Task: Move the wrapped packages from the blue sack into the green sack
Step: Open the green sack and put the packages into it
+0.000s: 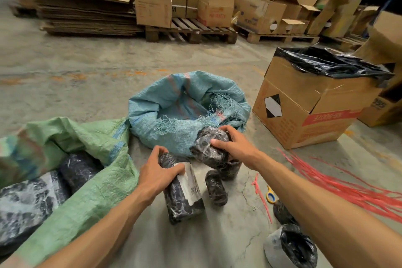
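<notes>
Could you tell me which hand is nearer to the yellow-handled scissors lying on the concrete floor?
Right. The right hand grips a black wrapped package above and slightly left of the yellow-handled scissors; the left hand holds a labelled package farther left.

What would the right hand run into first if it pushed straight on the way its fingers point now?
Probably the blue sack: the right hand grips a wrapped package and its fingers point up-left at the sack's near wall. Depth is unclear.

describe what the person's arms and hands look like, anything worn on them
Both arms are bare from as far up as the view shows down to the fingers: no sleeves in view. The left hand and right hand wear no gloves, and no watch, ring or wristband shows. Fingernails are short and unpainted.
</notes>
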Tool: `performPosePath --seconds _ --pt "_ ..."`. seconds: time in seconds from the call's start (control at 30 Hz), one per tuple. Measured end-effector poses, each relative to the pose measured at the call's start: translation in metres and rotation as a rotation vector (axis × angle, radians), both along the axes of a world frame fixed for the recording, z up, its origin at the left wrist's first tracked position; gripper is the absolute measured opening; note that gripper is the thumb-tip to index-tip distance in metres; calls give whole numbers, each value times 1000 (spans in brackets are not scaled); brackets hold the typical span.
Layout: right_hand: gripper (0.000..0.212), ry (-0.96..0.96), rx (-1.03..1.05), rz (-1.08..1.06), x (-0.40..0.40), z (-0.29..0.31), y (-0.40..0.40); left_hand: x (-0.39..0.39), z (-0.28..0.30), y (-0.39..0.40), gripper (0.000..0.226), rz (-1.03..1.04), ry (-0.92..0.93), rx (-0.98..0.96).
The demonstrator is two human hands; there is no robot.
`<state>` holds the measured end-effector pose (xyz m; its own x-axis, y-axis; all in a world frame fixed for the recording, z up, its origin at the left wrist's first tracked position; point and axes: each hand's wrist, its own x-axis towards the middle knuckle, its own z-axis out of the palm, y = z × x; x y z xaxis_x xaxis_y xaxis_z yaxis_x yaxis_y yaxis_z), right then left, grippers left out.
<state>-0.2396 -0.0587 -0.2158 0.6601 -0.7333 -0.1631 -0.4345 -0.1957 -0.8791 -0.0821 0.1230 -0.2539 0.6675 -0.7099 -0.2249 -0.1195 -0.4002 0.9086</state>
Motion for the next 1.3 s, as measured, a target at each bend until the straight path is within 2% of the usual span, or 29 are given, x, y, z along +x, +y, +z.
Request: performPosePath --seconds 0.17,0.3,0.37,0.43,0.57,0.63,0.7,0.73,0.83,0.93,0.97,1.03,1.1,1.13,1.2,1.3 --pt "45 -231 163 -35 43 12 16 39 26 32 51 51 42 -133" --pt "34 -384 264 -58 98 28 38 85 50 71 51 263 200 -306" --pt "34 -404 310 -45 123 33 47 105 59 90 58 374 250 -371" --pt "38 -401 315 23 149 39 64 126 65 114 69 489 237 -399" --pt "52 -385 333 126 200 45 104 161 68 163 55 694 236 -408" --pt "66 -384 306 149 228 43 130 173 70 187 46 772 203 -394" --pt "80 -346 269 174 253 38 148 182 71 202 41 817 164 -379" --pt "79 -324 258 200 268 33 158 189 70 209 40 839 144 -374" --pt "49 -223 269 252 293 23 185 199 58 217 30 876 150 -307" --pt "41 -27 344 311 307 -1 198 203 35 217 27 833 171 -216" --pt "44 43 332 317 306 -8 199 205 27 216 33 833 165 -202" --pt "63 193 207 356 307 -23 197 216 16 213 45 877 99 -170" --pt "83 345 50 406 308 -39 190 227 8 212 50 839 -52 -4" --pt "84 394 19 405 306 -43 187 231 6 211 51 787 -128 113" --pt "74 416 -48 376 303 -52 182 235 2 211 48 701 -188 242" --pt "42 431 -213 395 298 -57 184 243 -1 214 46 695 -133 264"
